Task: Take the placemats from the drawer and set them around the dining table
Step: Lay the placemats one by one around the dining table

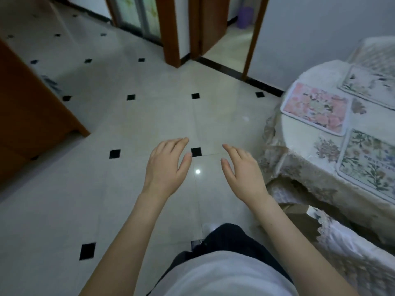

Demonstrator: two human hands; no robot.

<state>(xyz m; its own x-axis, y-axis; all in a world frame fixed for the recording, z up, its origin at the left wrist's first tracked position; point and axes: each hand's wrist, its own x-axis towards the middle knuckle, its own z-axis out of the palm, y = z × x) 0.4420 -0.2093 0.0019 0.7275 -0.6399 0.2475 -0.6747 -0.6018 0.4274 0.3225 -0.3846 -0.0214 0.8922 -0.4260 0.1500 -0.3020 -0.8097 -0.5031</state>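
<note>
Head view: person stands on the tiled floor (149,116), both arms held out forward over it, table at the right edge of frame.
Left hand (165,165): palm down, fingers straight and loosely spread, holding nothing.
Right hand (242,169): palm down, fingers relaxed and slightly spread, holding nothing.
Dining table (303,154): round, covered with a lace cloth, to the right of both hands; only its left part is in view.
Pink placemat (316,107): lies flat near the table's left rim, long axis running from far-left to near-right.
Green floral placemat (369,163): flat at the near side of the table, just beside the pink one, partly cut off by the frame.
Third placemat (367,86): flat at the far side, pattern blurred, probably pale floral.
Key relation: all mats lie right of the hands and somewhat farther; the right hand is the nearer one, well apart from the closest mat.
Wooden cabinet (32,116): at far left, opposite side from the table; no drawer can be made out on it.
Judgement: three mats look already set; whether more are needed cannot be told, since the rest of the table is out of frame.
</note>
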